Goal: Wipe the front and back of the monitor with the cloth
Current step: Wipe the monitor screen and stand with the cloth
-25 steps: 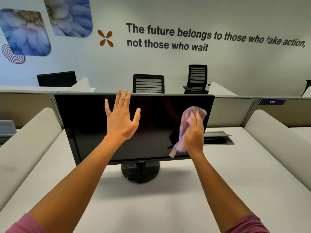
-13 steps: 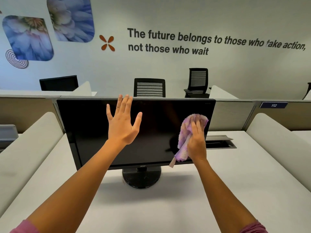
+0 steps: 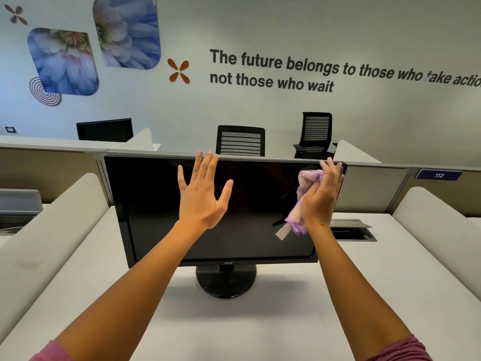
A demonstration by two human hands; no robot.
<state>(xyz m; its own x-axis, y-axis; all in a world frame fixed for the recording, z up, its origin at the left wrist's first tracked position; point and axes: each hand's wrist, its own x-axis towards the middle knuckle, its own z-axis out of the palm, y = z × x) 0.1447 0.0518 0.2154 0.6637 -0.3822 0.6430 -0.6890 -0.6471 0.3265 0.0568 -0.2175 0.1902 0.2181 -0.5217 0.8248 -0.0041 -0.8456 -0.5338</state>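
Two raised hands: left hand point(image 3: 201, 196) flat, fingers spread; right hand point(image 3: 321, 198) fingers pressing cloth point(image 3: 303, 196) on monitor point(image 3: 161, 204).

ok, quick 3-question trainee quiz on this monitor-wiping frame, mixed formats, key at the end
1. True or false: the left hand holds the cloth.
2. Which part of the monitor screen is the cloth pressed to? A) lower left B) centre C) upper right
3. Fill in: the monitor stands on a round black ____ on the desk.

Key: 1 false, the right hand grips it, while the left is open with fingers spread. 2 C. 3 base.
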